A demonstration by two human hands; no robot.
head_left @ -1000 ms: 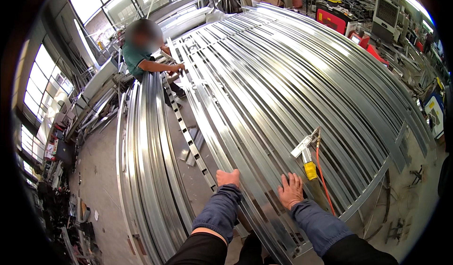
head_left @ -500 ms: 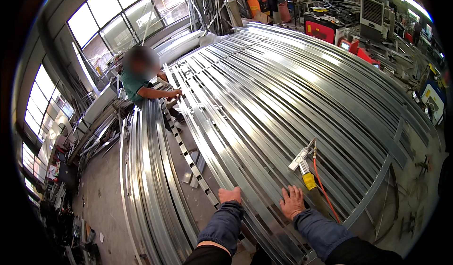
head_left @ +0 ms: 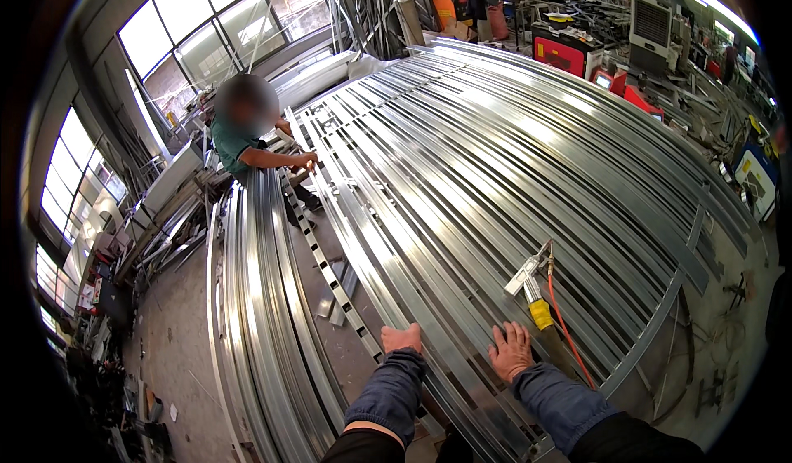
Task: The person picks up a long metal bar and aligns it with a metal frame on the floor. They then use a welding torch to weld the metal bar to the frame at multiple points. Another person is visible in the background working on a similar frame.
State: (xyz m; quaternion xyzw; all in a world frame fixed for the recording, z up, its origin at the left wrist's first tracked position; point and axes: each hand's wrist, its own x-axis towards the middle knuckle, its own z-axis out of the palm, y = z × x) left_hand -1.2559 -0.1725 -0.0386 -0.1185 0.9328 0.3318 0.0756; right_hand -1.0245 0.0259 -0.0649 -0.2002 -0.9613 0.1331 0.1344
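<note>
My left hand [head_left: 402, 338] is closed round the left edge of a long silvery metal profile [head_left: 373, 286], the outermost of a wide slatted panel [head_left: 462, 207]. To its right, my right hand [head_left: 511, 351] lies flat with fingers apart on the panel's metal strips. A pneumatic tool [head_left: 525, 277] with a silver head and yellow-wrapped part rests on the panel just beyond my right hand, an orange-red hose [head_left: 567, 331] running from it. Across the panel's left edge, a co-worker in a green shirt [head_left: 229, 145] has a hand [head_left: 306, 161] on the same side.
A bundle of long metal profiles [head_left: 260, 298] lies to the left. Between it and the panel runs a slotted rail [head_left: 334, 282]. A crosswise metal bar [head_left: 643, 337] borders the panel's near right end. Red machines [head_left: 561, 55] and a grey air cooler [head_left: 651, 30] stand at the far right.
Both my hands keep their places on the panel. The co-worker's near hand has shifted very slightly at the panel's edge.
</note>
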